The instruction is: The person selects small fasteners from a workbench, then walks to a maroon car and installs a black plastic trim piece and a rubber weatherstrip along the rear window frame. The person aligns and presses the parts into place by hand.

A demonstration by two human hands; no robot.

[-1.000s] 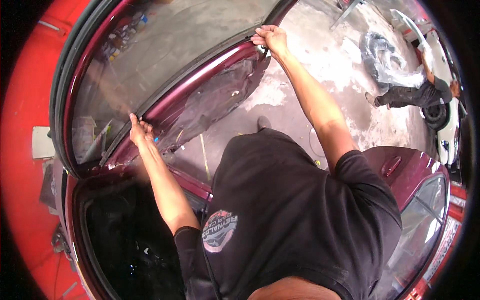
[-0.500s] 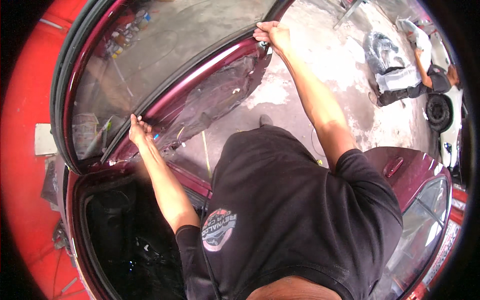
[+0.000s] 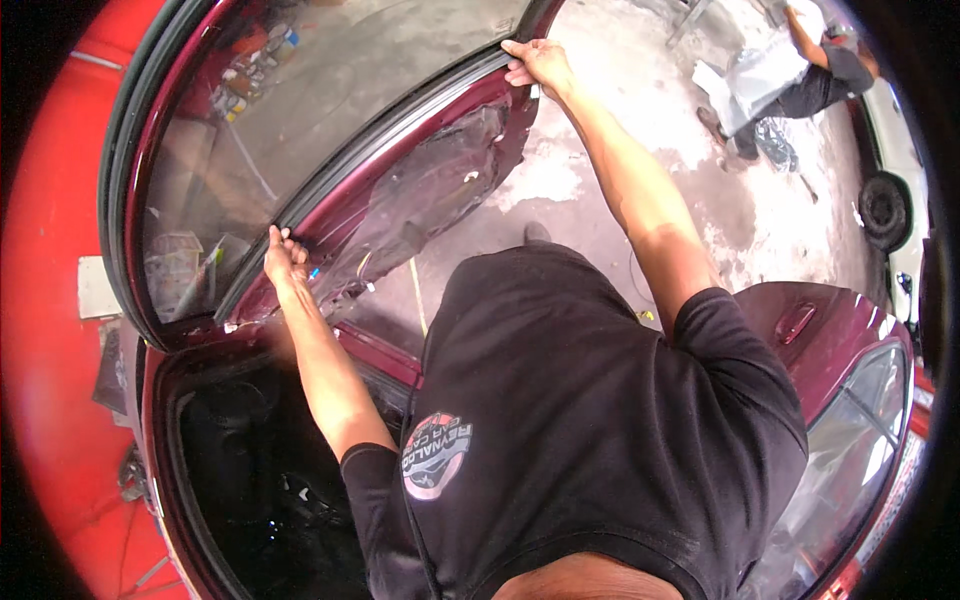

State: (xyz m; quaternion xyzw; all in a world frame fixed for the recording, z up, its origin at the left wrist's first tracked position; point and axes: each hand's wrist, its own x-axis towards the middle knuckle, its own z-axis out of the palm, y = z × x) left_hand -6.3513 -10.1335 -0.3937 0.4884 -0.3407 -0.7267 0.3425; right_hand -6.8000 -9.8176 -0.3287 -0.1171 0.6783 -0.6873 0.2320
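A maroon car door stands open in front of me, its inner side stripped and partly covered by a torn, clear plastic sheet. Along the lower edge of the window glass runs a long black weatherstrip. My left hand pinches it near the hinge end, fingers closed. At the far end, by the door's rear edge, my right hand grips the same strip, thumb on top and fingers curled below. The strip's underside is hidden.
The dark car interior lies at lower left. Another maroon door is behind my right arm. On the concrete floor at upper right, a co-worker bends over plastic-wrapped items, near a white car's wheel. A red surface fills the left.
Both hands stay on the weatherstrip, and the right fingers have shifted slightly. The view has moved a little. The co-worker has moved farther up in the picture with the plastic-wrapped item.
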